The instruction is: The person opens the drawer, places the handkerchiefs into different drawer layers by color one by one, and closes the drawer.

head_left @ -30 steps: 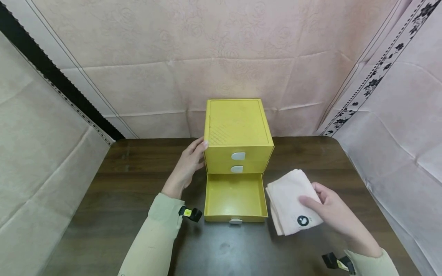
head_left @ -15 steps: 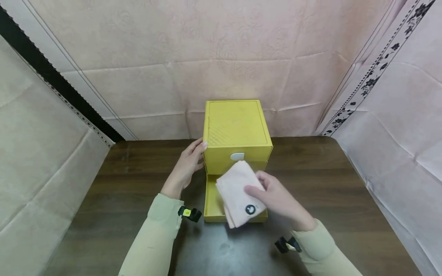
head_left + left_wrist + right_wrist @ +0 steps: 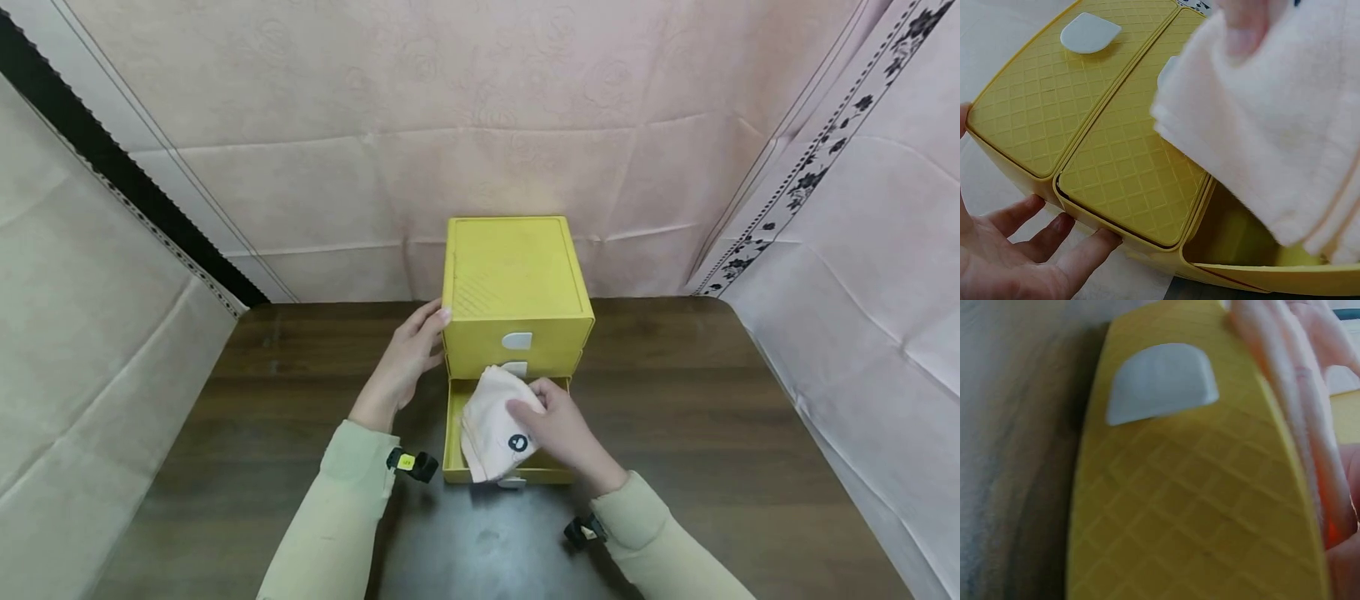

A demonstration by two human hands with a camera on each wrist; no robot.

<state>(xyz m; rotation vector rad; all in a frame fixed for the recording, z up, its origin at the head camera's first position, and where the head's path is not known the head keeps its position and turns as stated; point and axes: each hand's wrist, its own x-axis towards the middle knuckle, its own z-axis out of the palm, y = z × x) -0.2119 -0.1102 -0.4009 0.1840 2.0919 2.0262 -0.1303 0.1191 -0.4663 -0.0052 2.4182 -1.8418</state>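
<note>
A yellow cabinet (image 3: 521,267) with white tabs stands at the back of the table, its bottom drawer (image 3: 453,433) pulled out. My left hand (image 3: 408,354) rests against the cabinet's left side; in the left wrist view its fingers (image 3: 1088,256) touch the side wall, spread apart. My right hand (image 3: 561,429) pinches a folded pale towel (image 3: 491,433) by its right edge, thumb on top. The towel hangs over the pulled-out drawer, tilted, and hides much of its inside. A dark round mark shows on the towel. In the right wrist view, the drawer's front (image 3: 1191,506) fills the middle.
The dark wooden table (image 3: 300,467) spreads on both sides of the cabinet. Pale patterned cloth (image 3: 480,150) hangs behind the table and along its left and right sides. Upper drawers (image 3: 1129,162) are pushed in.
My right hand has carried the towel left, from the table area right of the cabinet to above the bottom drawer, and the towel has bent somewhat. My left hand has stayed put.
</note>
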